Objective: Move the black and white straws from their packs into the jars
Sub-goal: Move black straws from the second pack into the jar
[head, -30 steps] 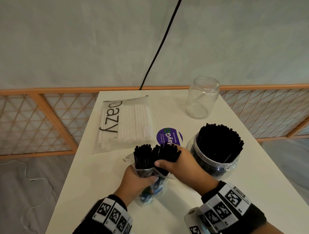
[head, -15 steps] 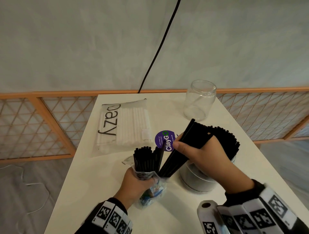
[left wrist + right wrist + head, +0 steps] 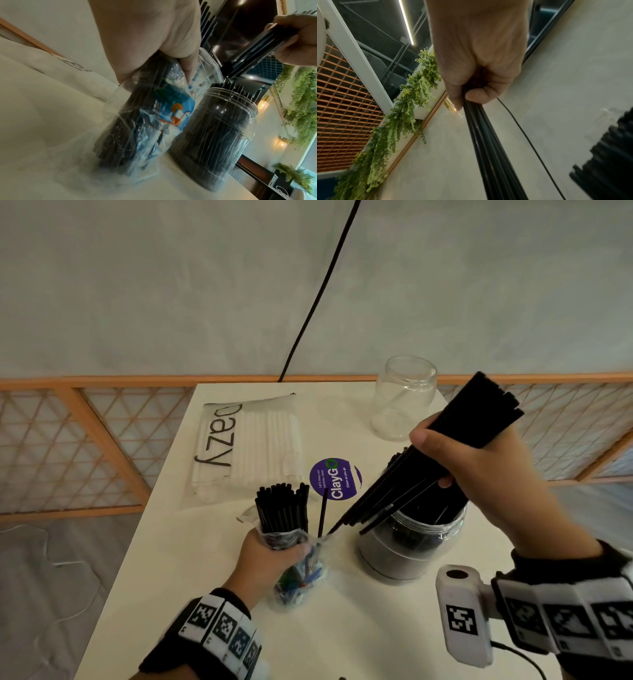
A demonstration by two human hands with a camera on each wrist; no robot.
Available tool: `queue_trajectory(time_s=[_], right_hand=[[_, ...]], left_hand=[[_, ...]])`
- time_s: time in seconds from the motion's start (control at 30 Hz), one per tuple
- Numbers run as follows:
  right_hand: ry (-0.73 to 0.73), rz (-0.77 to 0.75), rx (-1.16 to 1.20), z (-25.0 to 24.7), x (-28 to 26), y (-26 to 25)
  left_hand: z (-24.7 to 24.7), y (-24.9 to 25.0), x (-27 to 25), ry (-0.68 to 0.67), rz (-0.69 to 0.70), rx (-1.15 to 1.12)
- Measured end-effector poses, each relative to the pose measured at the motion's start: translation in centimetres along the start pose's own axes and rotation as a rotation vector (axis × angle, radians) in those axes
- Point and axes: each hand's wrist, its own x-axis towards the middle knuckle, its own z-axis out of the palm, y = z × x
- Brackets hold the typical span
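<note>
The head view alone takes in the whole table (image 3: 191,577): the left hand (image 3: 270,556) is wrapped around a clear pack (image 3: 298,573) standing upright, black straws (image 3: 282,508) sticking out of its top, while the right hand (image 3: 479,463) is closed around a bundle (image 3: 442,460) of black straws held slantwise, its lower ends fanned out above and just left of the near jar (image 3: 411,546). One lone straw (image 3: 322,513) stands between pack and bundle. Farther back lie a flat pack of white straws (image 3: 260,450), a purple sticker (image 3: 334,479) and a second, clear jar (image 3: 404,398) standing upright with nothing visible in it. The left wrist view adds what the head view hides: the pack (image 3: 137,121) carries a blue and orange printed label, its plastic is crumpled at the base, and the near jar (image 3: 214,135) just beside it is packed dark with straws up to its ribbed neck. The right wrist view shows thumb and fingers (image 3: 477,94) pinching the bundle (image 3: 488,142), the straws thin, matt and black, running away from the palm.
</note>
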Motion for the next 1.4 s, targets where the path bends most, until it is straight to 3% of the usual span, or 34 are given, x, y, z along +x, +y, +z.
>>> queue_trajectory(time_s=[0.23,0.57,1.2,1.4], right_hand=[[0.076,0.004,0.066,-4.8,0.6,0.7],[0.071,0.094,0.000,-7.1,2.4,3.4],[-0.200,-0.033,-0.179,-6.5,6.3,1.4],[-0.332,-0.019,-0.327,-4.4,4.4,3.6]], left_hand=[[1.5,0.0,0.2,0.055,-0.017,-0.002],[5.0,0.7,-0.3,0.050,0.007,0.040],[6.4,-0.9,-1.2,0.135,-0.011,-0.011],[6.4,-1.1,-1.0,0.160,0.005,0.023]])
